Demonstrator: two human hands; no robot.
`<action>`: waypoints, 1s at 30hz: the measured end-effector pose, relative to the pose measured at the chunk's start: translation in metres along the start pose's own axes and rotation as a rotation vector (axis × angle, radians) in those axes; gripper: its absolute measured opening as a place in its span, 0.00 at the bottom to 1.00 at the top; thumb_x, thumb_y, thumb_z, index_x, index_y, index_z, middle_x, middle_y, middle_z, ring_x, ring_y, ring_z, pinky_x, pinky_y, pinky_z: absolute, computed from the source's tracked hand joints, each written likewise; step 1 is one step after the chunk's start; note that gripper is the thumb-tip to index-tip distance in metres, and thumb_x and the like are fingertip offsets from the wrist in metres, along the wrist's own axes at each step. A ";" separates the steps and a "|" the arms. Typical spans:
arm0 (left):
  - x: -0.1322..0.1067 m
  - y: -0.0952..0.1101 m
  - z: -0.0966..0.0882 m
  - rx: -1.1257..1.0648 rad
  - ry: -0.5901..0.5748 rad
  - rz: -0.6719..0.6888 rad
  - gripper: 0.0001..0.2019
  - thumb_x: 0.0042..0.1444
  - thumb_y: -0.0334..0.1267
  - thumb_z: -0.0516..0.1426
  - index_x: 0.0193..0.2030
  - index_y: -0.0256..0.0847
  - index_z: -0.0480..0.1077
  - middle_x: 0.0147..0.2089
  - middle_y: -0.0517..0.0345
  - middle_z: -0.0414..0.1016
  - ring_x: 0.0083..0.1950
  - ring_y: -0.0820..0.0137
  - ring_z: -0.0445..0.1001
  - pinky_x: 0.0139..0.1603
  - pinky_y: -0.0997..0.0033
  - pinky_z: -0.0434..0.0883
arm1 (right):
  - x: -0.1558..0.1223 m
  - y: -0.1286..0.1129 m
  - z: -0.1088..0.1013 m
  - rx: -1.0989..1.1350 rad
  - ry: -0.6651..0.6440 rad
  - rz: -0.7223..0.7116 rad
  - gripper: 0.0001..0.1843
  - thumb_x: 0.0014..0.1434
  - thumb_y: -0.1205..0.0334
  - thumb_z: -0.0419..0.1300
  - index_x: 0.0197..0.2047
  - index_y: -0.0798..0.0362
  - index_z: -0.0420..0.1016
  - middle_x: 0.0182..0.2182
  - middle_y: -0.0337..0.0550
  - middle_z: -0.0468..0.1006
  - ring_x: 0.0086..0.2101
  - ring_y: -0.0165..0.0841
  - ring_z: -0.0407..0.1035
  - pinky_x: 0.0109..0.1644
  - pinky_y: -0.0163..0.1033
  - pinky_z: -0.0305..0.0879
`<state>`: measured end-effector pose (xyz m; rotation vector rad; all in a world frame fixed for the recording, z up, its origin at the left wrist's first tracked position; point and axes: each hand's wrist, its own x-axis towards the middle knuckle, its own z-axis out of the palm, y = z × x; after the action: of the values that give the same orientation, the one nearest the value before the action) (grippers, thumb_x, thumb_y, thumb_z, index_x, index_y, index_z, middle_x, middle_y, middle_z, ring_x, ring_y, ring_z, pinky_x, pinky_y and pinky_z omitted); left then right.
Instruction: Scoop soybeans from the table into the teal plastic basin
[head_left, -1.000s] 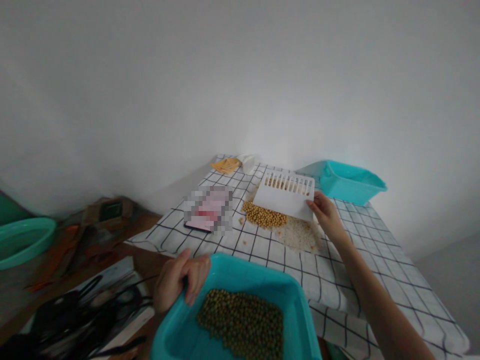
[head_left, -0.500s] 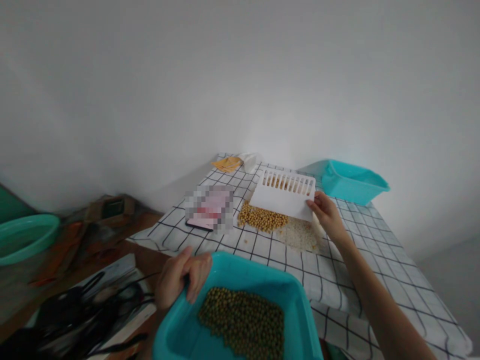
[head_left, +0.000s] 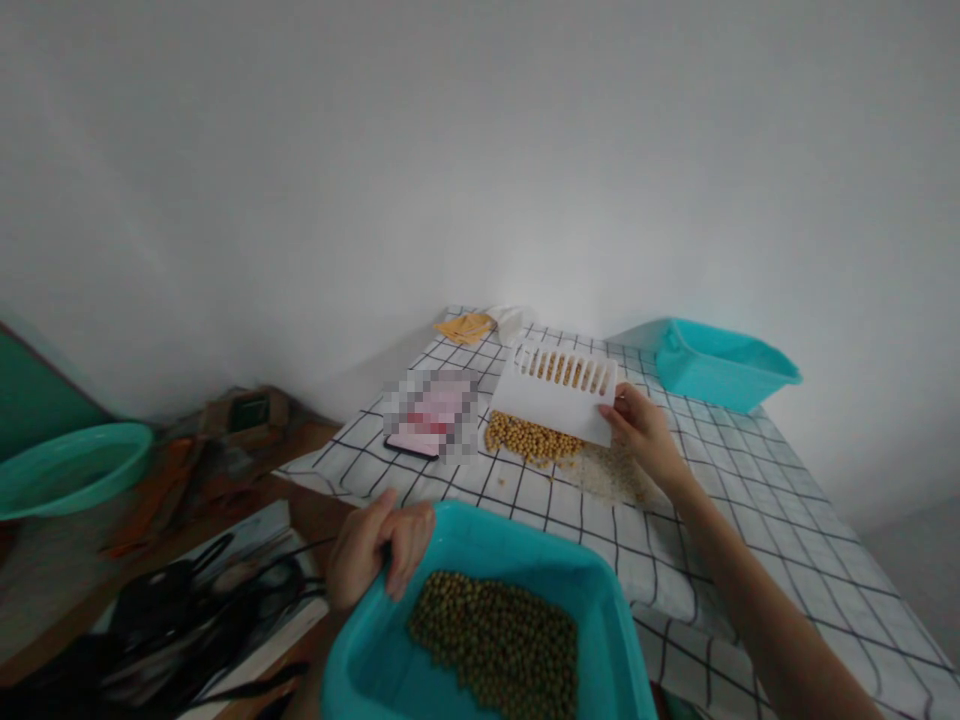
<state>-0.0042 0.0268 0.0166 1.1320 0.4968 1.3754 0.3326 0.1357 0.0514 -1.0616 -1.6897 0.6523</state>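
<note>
Right hand (head_left: 636,425) pinches the slotted white sheet (head_left: 551,405) by its right edge, over soybeans (head_left: 529,438) on the checked tablecloth (head_left: 757,490); likely light, stiff, best held there. Left hand (head_left: 386,548) grips the turquoise tub (head_left: 517,548) rim.

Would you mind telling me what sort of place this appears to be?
Probably a room in a home, rather than a factory: a checked tablecloth covers the table against a plain wall, a phone lies on it, and household-style plastic basins stand about, such as the turquoise one by the wall.
</note>
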 end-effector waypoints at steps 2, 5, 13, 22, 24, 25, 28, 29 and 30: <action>0.001 0.000 -0.001 -0.001 -0.014 0.010 0.35 0.72 0.42 0.43 0.12 0.43 0.69 0.10 0.59 0.65 0.16 0.72 0.60 0.35 0.62 0.61 | -0.001 -0.002 -0.001 -0.021 -0.029 -0.007 0.09 0.64 0.50 0.61 0.42 0.44 0.71 0.33 0.41 0.82 0.37 0.43 0.77 0.42 0.49 0.73; 0.002 0.000 -0.004 0.006 -0.061 0.022 0.35 0.72 0.42 0.42 0.12 0.43 0.68 0.11 0.59 0.66 0.17 0.72 0.61 0.34 0.62 0.60 | -0.002 -0.001 -0.004 -0.054 -0.052 -0.017 0.09 0.64 0.51 0.60 0.44 0.45 0.71 0.35 0.43 0.82 0.38 0.43 0.77 0.44 0.49 0.73; 0.002 -0.002 -0.004 0.012 -0.041 0.027 0.35 0.72 0.40 0.39 0.11 0.43 0.66 0.10 0.59 0.62 0.16 0.71 0.59 0.33 0.62 0.59 | -0.002 -0.001 -0.011 -0.046 -0.067 -0.022 0.08 0.64 0.52 0.60 0.42 0.45 0.72 0.37 0.42 0.81 0.37 0.40 0.76 0.45 0.47 0.72; 0.004 -0.002 -0.006 0.063 -0.135 0.062 0.35 0.72 0.38 0.37 0.13 0.42 0.63 0.11 0.59 0.63 0.17 0.71 0.61 0.34 0.61 0.60 | -0.023 -0.031 -0.034 0.089 0.106 0.149 0.13 0.59 0.51 0.67 0.44 0.47 0.74 0.38 0.43 0.83 0.34 0.36 0.75 0.36 0.38 0.71; 0.003 -0.002 -0.004 0.047 -0.113 0.071 0.35 0.72 0.37 0.37 0.13 0.42 0.63 0.11 0.59 0.63 0.17 0.72 0.60 0.33 0.62 0.60 | -0.036 -0.035 -0.031 0.081 0.112 0.198 0.14 0.60 0.51 0.66 0.45 0.48 0.73 0.39 0.44 0.83 0.34 0.36 0.75 0.35 0.37 0.70; 0.003 -0.002 -0.002 0.042 -0.113 0.073 0.35 0.72 0.37 0.37 0.12 0.42 0.63 0.11 0.59 0.62 0.17 0.72 0.59 0.33 0.62 0.59 | -0.043 -0.036 -0.028 0.081 0.123 0.210 0.14 0.60 0.51 0.66 0.45 0.48 0.73 0.39 0.44 0.83 0.34 0.36 0.76 0.35 0.37 0.71; 0.003 -0.002 0.000 0.043 -0.126 0.080 0.34 0.72 0.38 0.37 0.13 0.42 0.62 0.11 0.59 0.62 0.17 0.72 0.58 0.31 0.62 0.58 | -0.060 -0.037 -0.015 0.071 0.145 0.206 0.11 0.62 0.52 0.64 0.45 0.47 0.71 0.38 0.43 0.83 0.37 0.37 0.77 0.40 0.39 0.72; 0.004 -0.002 0.001 0.041 -0.120 0.083 0.34 0.72 0.38 0.37 0.13 0.42 0.62 0.10 0.59 0.61 0.16 0.72 0.58 0.31 0.62 0.58 | -0.065 -0.037 -0.010 0.059 0.137 0.199 0.11 0.63 0.52 0.63 0.45 0.47 0.71 0.39 0.44 0.83 0.38 0.37 0.77 0.41 0.39 0.72; 0.004 -0.002 0.001 0.039 -0.114 0.090 0.34 0.72 0.38 0.37 0.13 0.42 0.61 0.10 0.59 0.61 0.16 0.72 0.57 0.31 0.61 0.58 | -0.068 -0.037 -0.006 0.044 0.129 0.190 0.11 0.64 0.52 0.62 0.45 0.47 0.70 0.39 0.44 0.83 0.38 0.38 0.77 0.41 0.40 0.72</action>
<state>-0.0018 0.0309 0.0171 1.2696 0.3962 1.3751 0.3338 0.0579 0.0527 -1.2170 -1.4695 0.7229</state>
